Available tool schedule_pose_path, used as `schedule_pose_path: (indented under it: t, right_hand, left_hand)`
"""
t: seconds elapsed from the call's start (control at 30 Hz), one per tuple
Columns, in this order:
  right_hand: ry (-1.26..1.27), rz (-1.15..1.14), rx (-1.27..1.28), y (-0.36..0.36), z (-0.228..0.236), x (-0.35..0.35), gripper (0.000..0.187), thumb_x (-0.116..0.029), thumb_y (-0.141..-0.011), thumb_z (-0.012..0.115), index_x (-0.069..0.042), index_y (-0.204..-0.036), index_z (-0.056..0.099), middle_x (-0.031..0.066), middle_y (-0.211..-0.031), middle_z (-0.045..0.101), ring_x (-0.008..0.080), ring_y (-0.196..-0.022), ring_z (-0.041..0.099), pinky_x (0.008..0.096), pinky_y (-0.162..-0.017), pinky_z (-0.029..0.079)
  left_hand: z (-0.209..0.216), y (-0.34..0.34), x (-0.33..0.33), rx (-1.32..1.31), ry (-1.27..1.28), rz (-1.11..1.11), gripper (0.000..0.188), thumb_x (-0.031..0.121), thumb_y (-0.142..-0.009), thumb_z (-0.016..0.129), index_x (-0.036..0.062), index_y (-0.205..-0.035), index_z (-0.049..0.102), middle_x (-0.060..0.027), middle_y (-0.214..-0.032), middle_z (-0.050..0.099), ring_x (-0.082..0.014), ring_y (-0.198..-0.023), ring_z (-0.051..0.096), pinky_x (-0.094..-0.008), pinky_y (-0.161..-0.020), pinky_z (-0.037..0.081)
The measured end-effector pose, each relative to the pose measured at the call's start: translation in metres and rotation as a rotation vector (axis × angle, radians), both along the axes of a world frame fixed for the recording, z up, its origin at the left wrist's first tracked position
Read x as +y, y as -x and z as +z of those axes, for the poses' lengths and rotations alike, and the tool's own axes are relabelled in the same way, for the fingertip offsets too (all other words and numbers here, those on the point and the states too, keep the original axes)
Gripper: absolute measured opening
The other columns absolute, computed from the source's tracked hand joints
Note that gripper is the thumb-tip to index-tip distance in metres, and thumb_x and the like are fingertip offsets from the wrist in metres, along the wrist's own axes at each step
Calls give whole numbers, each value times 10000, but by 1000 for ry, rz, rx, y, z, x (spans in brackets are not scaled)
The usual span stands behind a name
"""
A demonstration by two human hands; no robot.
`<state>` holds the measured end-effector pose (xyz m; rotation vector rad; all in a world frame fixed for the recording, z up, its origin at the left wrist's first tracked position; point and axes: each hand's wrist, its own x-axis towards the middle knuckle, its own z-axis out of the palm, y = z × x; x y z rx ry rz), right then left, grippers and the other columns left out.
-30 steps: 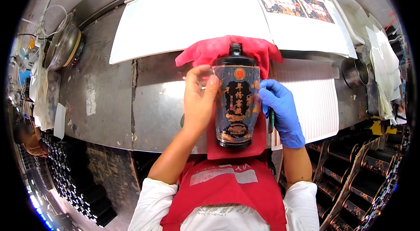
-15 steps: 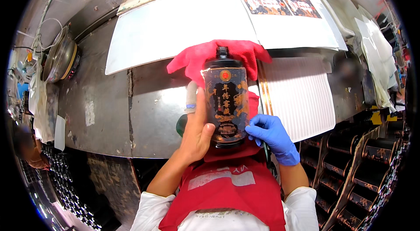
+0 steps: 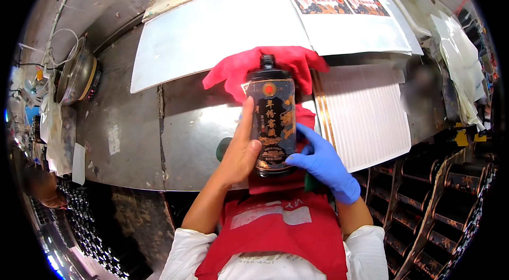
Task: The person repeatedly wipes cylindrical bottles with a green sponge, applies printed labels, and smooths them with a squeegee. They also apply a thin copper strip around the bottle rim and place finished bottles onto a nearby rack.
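Observation:
A black bottle (image 3: 273,121) with a narrow threaded neck and a black label with gold and orange decoration stands in front of me, its neck toward the far side. My bare left hand (image 3: 241,155) grips its left side, the thumb near the lower label edge. My right hand (image 3: 326,166), in a blue glove, clasps the lower right side with its thumb on the front. The fingers behind the bottle are hidden. A red cloth (image 3: 222,76) lies behind and beneath the bottle. A dark green round thing (image 3: 224,149) shows beside my left wrist.
White sheets (image 3: 212,31) cover the far part of the metal bench (image 3: 116,121). Printed labels (image 3: 321,1) lie at the far right. A ribbed white sheet (image 3: 366,115) is right of the bottle. Racks of dark labelled pieces (image 3: 424,206) stand lower right; a metal pan (image 3: 78,76) sits at left.
My right hand has gone from a pinch at the label's lower right edge to a grasp round the bottle's lower right side. The bottle has turned slightly.

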<state>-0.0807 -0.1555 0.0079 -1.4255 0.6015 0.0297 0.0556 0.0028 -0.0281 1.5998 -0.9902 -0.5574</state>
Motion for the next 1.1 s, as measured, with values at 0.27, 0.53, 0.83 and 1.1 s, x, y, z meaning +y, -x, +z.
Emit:
schedule_pose_path:
  t: [0.27,0.53,0.83,1.1]
  right_hand:
    - [-60,78,45,5,-2,-10,683,-113,-699,740,-53,-1313,445,26,-1043,581,46,-635,491,180,-553,421]
    - [-190,111,81,2,-2,-23,775,-5,-643,693,-41,-1355,388,33,-1037,570,34,-611,482,184,-572,433]
    - [-79,50,-84,-32,-10,-19,553,-374,-932,476,-37,-1355,363,43,-1041,569,64,-690,527,209,-612,443]
    - [191,-22,-235,-75,-23,-35,523,-496,-929,398,-31,-1107,558,40,-727,582,74,-484,480,216,-437,380]
  left_hand:
    - [2,-15,-4,-120,-9,17,795,555,-918,248,-26,-1424,51,-246,-1468,134,-360,-1368,133,-381,-1088,132]
    - [-6,-19,-4,-121,11,15,814,567,-913,224,-47,-1417,43,-253,-1446,187,-381,-1309,239,-395,-1067,175]
    - [16,-2,-16,194,136,2,874,514,-909,364,-51,-1402,-85,-260,-1462,110,-329,-1360,165,-330,-1084,142]
    - [29,-15,-30,257,80,-33,840,423,-916,384,-27,-1401,-134,-242,-1435,190,-296,-1313,270,-328,-1060,204]
